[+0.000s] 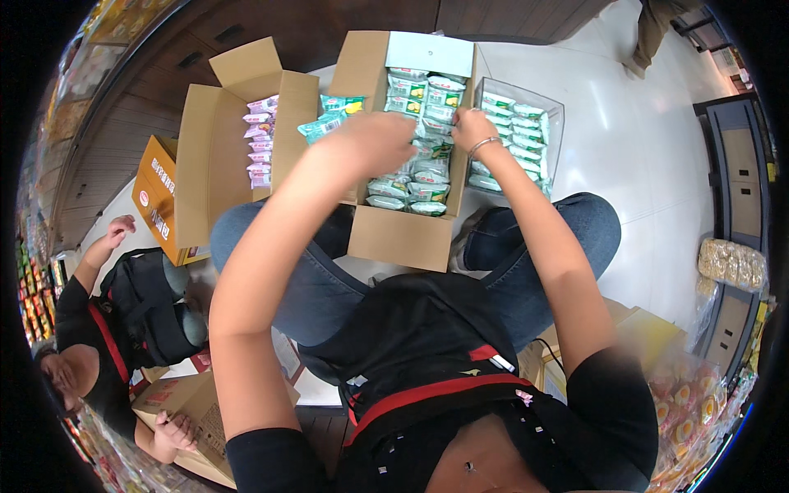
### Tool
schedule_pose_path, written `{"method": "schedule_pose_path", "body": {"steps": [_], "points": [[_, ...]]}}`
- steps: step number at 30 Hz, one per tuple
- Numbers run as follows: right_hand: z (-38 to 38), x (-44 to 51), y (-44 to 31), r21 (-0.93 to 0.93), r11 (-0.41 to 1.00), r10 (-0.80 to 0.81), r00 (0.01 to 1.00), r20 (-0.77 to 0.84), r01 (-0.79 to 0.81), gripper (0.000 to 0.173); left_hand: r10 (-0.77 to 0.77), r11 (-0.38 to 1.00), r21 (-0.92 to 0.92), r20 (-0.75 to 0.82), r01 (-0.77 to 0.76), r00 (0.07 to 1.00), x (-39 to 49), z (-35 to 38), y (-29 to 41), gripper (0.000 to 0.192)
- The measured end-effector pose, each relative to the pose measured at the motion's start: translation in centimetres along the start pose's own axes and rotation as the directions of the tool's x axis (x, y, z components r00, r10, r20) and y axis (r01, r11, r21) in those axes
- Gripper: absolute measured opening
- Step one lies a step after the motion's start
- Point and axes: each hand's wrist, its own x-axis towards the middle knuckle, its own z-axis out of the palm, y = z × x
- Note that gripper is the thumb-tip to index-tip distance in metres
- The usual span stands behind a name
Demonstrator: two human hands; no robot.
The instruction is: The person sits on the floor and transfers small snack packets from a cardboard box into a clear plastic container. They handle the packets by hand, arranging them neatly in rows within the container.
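An open cardboard box [399,237] stands between my knees, packed with rows of green-and-white wrapped snack packs [426,192]. Over its left half is my left hand [381,143], blurred, with fingers curled down toward the packs; whether it grips one is hidden. My right hand [474,130] has its fingertips at the packs along the box's right side, and I cannot tell if they hold one. Just right of the box, a clear plastic bin [556,132] contains similar green packs [524,143] in rows. Two loose teal packs [333,117] lie left of my left hand, beside the box flap.
Another open carton [200,154] at left holds purple packs [261,145]. An orange printed carton [155,191] stands beyond it. At lower left a co-worker [86,333] rests a hand on a cardboard box [203,400]. Dark wooden cabinets [296,31] line the back. Someone's leg [654,34] shows at upper right.
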Motion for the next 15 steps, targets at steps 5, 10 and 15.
{"method": "schedule_pose_path", "body": {"steps": [5,10,15], "points": [[3.3,0.0,-1.0,-0.033,0.996,-0.073,0.988,0.137,0.078,0.026,-0.316,0.947,-0.069,-0.044,0.312,0.948,-6.2,-4.4,-2.9,0.036],[5.9,1.7,-0.4,-0.019,0.996,-0.084,0.972,0.22,0.09,0.042,-0.419,0.908,0.051,0.122,0.416,0.9,-5.0,-0.6,-4.4,0.023],[11.1,9.1,0.8,0.319,0.943,0.051,0.99,0.128,-0.09,0.083,-0.126,0.992,-0.007,0.192,0.13,0.973,-3.8,1.5,-1.3,0.016]]}}
